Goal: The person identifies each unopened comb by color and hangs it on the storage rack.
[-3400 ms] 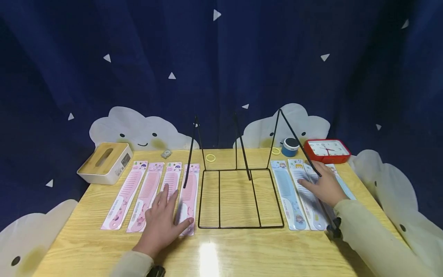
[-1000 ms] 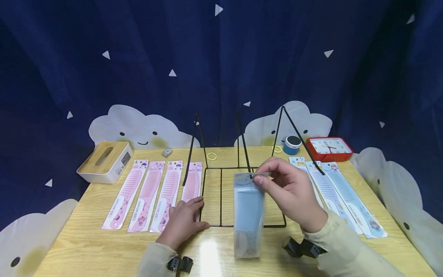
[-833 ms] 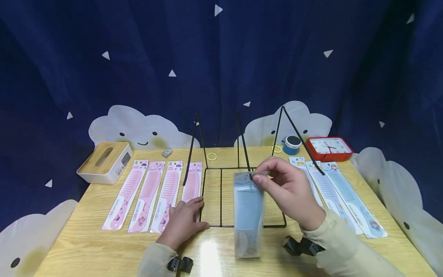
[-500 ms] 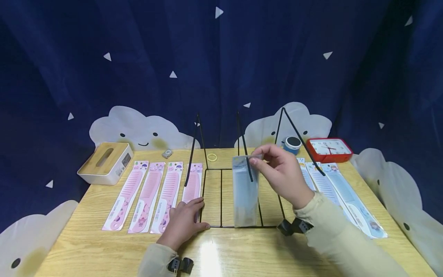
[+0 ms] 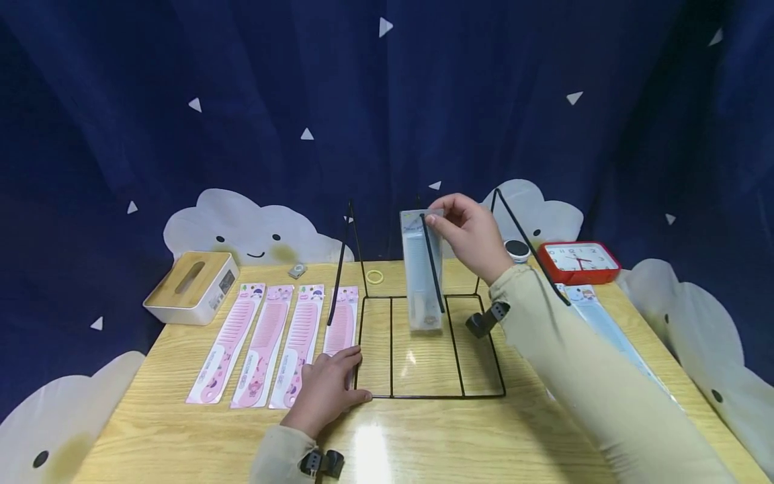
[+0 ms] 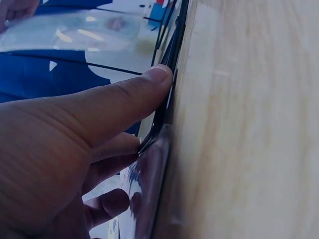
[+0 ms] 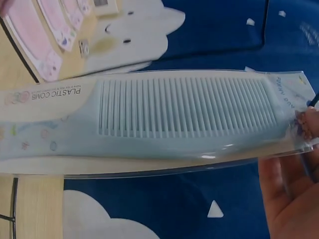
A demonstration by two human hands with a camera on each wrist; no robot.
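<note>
My right hand [image 5: 471, 235] pinches the top edge of a packaged light-blue comb [image 5: 417, 269]. The comb hangs upright on the middle prong of a black wire rack [image 5: 423, 397], with the prong sloping down in front of its pack. In the right wrist view the comb [image 7: 184, 109] lies across the picture, teeth showing through clear plastic. At the rack's front left corner my left hand [image 5: 329, 393] holds the base wire, thumb on the front bar and forefinger by the side bar. That hand partly covers the nearest pink packaged comb [image 5: 341, 316].
Several pink packaged combs [image 5: 226, 356] lie in a row on the left. On the right, blue packaged combs [image 5: 605, 329] are partly hidden by my sleeve. Behind stand a tissue box [image 5: 193, 286], a yellow ring [image 5: 375, 276], a small speaker [image 5: 517, 251] and a red clock [image 5: 580, 262].
My right hand took a blue comb from the right row, brought it to the middle prong's tip and slid it up and back along the prong. My left hand moved onto the rack's corner.
</note>
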